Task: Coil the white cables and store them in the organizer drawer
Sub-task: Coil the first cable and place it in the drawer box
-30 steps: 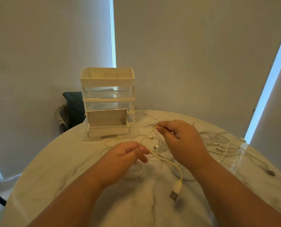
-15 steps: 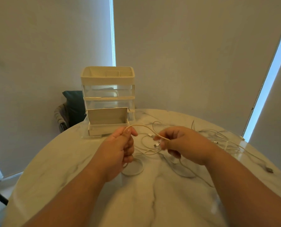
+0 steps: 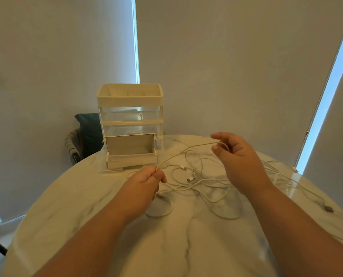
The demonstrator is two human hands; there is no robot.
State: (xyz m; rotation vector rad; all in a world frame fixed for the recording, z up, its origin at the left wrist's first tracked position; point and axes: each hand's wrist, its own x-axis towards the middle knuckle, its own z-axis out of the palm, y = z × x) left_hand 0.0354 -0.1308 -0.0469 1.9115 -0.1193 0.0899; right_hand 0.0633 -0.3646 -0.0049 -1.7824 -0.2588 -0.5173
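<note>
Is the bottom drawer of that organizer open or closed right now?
Open. The bottom drawer juts forward of the organizer, while the two clear drawers above it sit flush.

You reach the open drawer [image 3: 131,161] only across the cable [image 3: 186,149] stretched between left hand [image 3: 144,182] and right hand [image 3: 238,156]. Beneath it, loose cables [image 3: 206,182] litter the counter [image 3: 186,246] centre and right; the near counter is free.

round marble table [image 3: 186,246] | organizer [image 3: 130,124] | loose white cables [image 3: 198,182]
</note>
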